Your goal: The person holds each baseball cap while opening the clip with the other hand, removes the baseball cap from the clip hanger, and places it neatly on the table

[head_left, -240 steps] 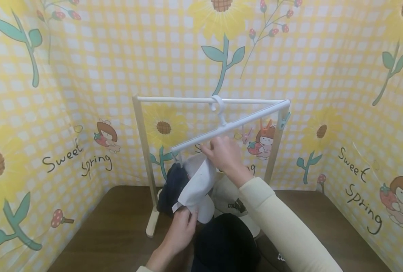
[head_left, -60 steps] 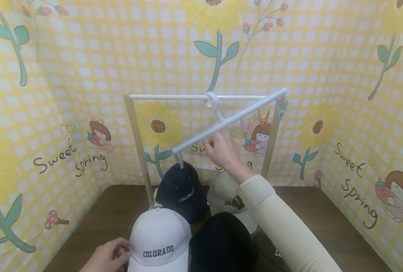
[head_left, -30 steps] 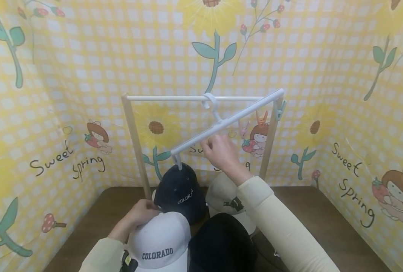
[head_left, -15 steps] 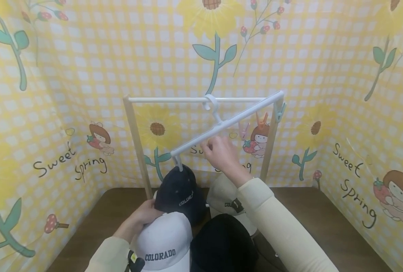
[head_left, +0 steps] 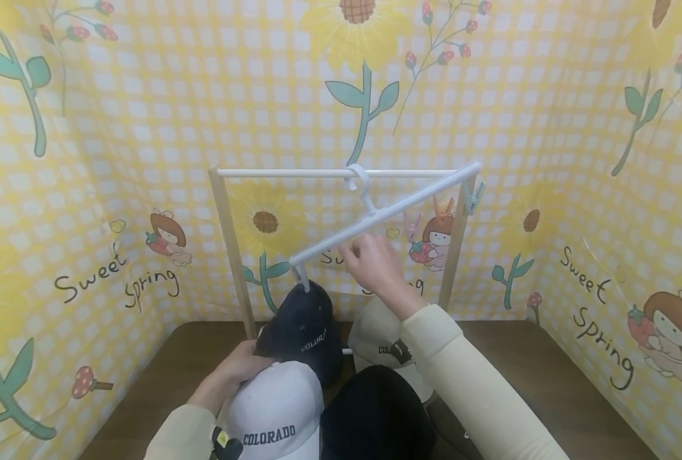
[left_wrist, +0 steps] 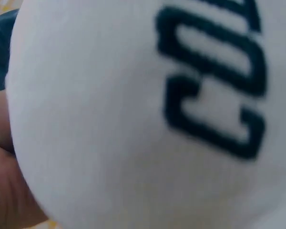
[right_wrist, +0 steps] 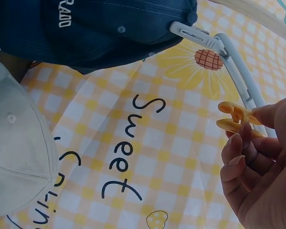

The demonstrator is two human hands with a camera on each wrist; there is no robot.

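Note:
A white hanger hangs tilted, its left end low. A pale clip there grips the top of a navy cap. My left hand holds that cap's left edge, its fingertips mostly hidden. In front of this hand a white cap, lettered COLORADO, covers most of the left wrist view. My right hand pinches a yellow clip just under the hanger's middle, as the right wrist view shows. The yellow clip's mouth stands parted, with nothing in it.
The hanger hooks over a rack's white rail. Pink, orange and green clips hang at its right half. A beige cap, a black cap and a dark brown cap crowd the brown table.
The white cap, earlier held under the hanger, now sits in front. My left hand has moved from it to the navy cap, whose left side has shifted slightly. My right hand stays put.

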